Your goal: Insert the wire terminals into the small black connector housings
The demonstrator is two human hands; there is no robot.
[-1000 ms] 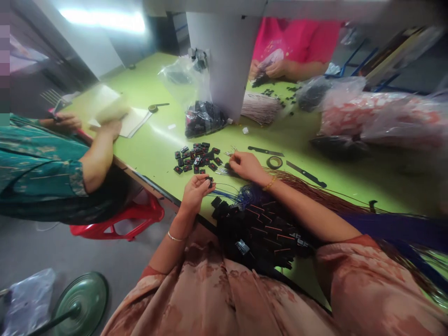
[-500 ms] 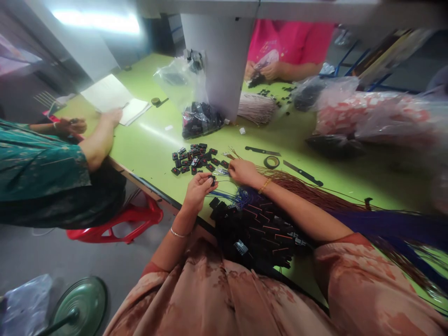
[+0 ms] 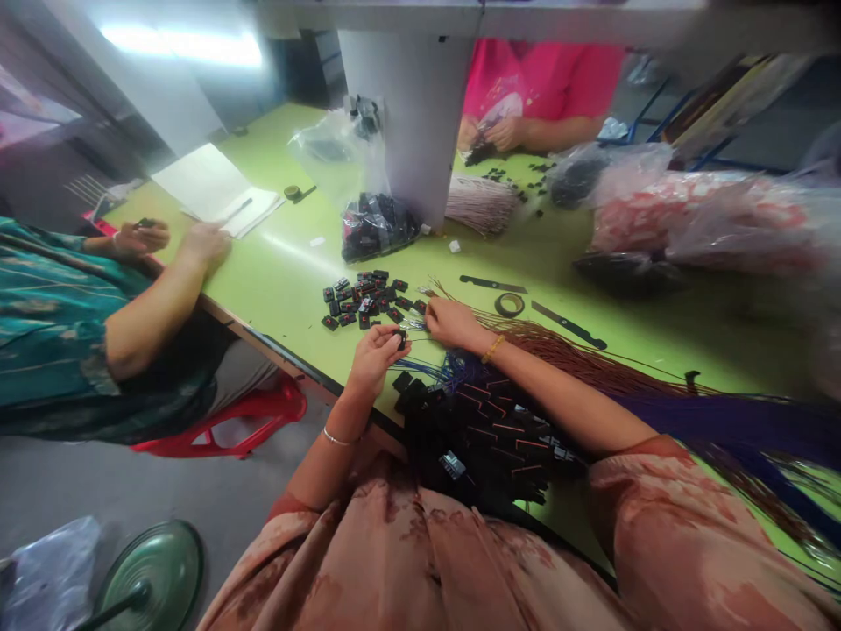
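My left hand point(image 3: 374, 358) pinches a small black connector point(image 3: 399, 339) between thumb and fingers. Just right of it, my right hand point(image 3: 452, 322) is closed at the silvery wire ends point(image 3: 413, 324); what its fingertips hold is too small to make out. Several black connectors with red marks point(image 3: 364, 298) lie in a loose group beyond my left hand. Blue wires point(image 3: 453, 370) run beneath my right wrist, and brown wires point(image 3: 565, 350) stretch off to the right. A heap of black housings point(image 3: 486, 429) lies in front of my body.
Two blades point(image 3: 492, 284) and a tape roll point(image 3: 509, 304) lie beyond my right forearm. A bag of black parts point(image 3: 378, 226) leans by the white post point(image 3: 413, 114). One person sits left by an open notebook point(image 3: 203, 180), another across in pink point(image 3: 545, 83).
The person at the left has drawn an arm back from the notebook, leaving a pen visible on it. My right hand has shifted very slightly left; my left hand is nearly unmoved.
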